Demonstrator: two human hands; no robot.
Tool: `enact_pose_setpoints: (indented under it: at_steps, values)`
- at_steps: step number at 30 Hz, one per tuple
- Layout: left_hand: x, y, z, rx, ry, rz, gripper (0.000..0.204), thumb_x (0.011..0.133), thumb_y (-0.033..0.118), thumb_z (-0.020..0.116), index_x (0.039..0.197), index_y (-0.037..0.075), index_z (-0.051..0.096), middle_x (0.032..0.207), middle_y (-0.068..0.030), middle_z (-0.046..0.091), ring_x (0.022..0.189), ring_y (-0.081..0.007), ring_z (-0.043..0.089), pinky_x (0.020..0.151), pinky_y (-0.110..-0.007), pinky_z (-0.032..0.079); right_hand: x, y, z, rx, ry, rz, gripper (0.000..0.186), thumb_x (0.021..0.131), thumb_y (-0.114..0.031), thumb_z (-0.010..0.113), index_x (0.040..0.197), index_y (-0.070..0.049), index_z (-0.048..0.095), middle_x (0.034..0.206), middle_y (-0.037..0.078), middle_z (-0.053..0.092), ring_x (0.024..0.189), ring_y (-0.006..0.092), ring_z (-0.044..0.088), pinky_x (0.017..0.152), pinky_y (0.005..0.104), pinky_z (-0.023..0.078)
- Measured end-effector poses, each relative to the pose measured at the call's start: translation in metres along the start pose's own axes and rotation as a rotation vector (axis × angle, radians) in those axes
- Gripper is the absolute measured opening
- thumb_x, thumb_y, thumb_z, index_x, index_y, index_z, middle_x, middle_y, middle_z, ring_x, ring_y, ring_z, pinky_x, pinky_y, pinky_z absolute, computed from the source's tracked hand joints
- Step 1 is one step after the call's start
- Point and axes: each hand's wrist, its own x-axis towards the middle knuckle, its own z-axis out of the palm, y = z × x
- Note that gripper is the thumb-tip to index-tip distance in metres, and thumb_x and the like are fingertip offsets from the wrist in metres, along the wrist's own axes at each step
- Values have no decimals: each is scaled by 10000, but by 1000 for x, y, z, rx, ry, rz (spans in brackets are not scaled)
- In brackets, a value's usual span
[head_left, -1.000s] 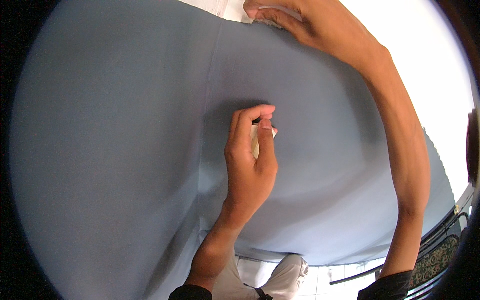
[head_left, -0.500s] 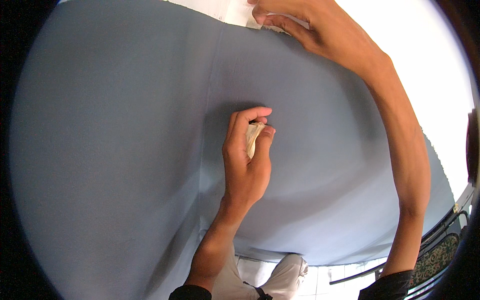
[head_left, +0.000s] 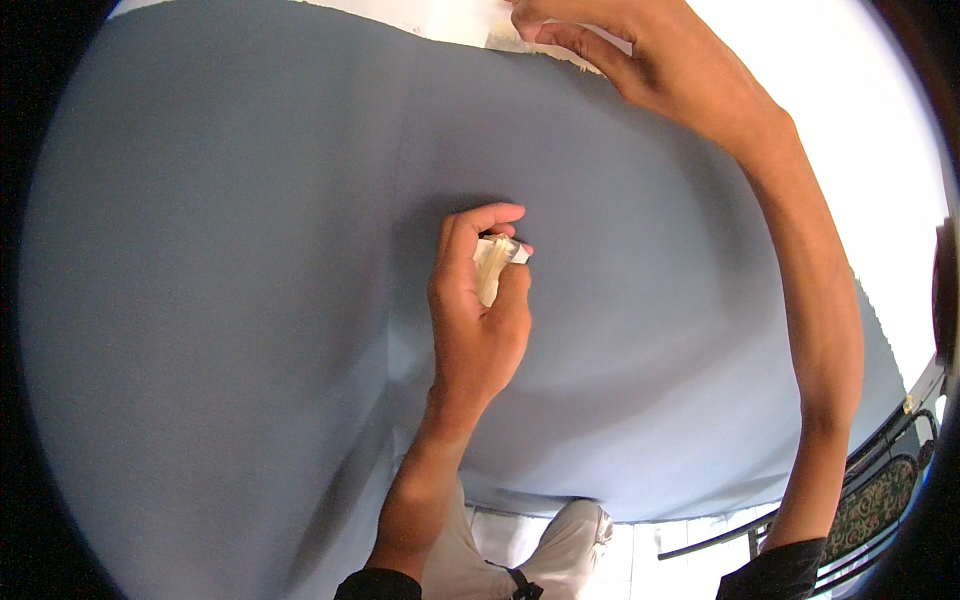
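My left hand (head_left: 475,290) is closed round a crumpled cream-coloured wad (head_left: 490,268), in front of the blue-grey wall (head_left: 620,300). A pale, squarish end of the wad sticks out between thumb and fingers; its material I cannot tell. My right hand (head_left: 630,55) reaches up to the top of the view, with thumb and fingers bent together at the ragged line where the blue-grey paint meets a white band (head_left: 455,22). Its fingertips are partly cut off by the upper edge, so whatever they pinch is hidden.
A wall corner (head_left: 390,330) runs up the middle, left of my left hand. At the lower right stands a dark metal-framed chair (head_left: 870,510) with a patterned back. White floor tiles (head_left: 640,565) show below, beside my legs (head_left: 565,550) in light trousers.
My left hand has shifted slightly left and up in the view, and more of the wad's pale end shows. My right hand appears slightly farther right along the paint line.
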Motion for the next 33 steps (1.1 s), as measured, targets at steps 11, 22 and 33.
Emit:
enact_pose_setpoints:
  at_steps: [11, 22, 33]
  values:
    - [4, 3, 1, 12, 6, -6, 356, 881, -78, 504, 1196, 9, 644, 1044, -78, 557, 925, -158, 622, 815, -307, 534, -6, 10, 1, -25, 34, -53, 76, 955, -19, 608, 998, -17, 545, 929, 138, 599, 801, 273, 602, 708, 425, 465]
    - [5, 1, 2, 28, 14, -6, 341, 893, -71, 508, 1196, 9, 643, 1067, -80, 555, 920, -152, 624, 816, -304, 536, -18, 10, -3, -70, -2, -8, 85, 981, -58, 609, 1011, -29, 535, 1021, 142, 608, 877, 286, 615, 756, 431, 489]
    - [17, 8, 9, 180, 65, 38, 336, 856, -43, 621, 1187, 15, 637, 1016, -81, 577, 865, -170, 589, 790, -317, 505, -34, 1, -12, -115, 0, 41, 94, 972, -54, 615, 1039, -24, 555, 1139, 156, 647, 968, 317, 658, 801, 444, 518]
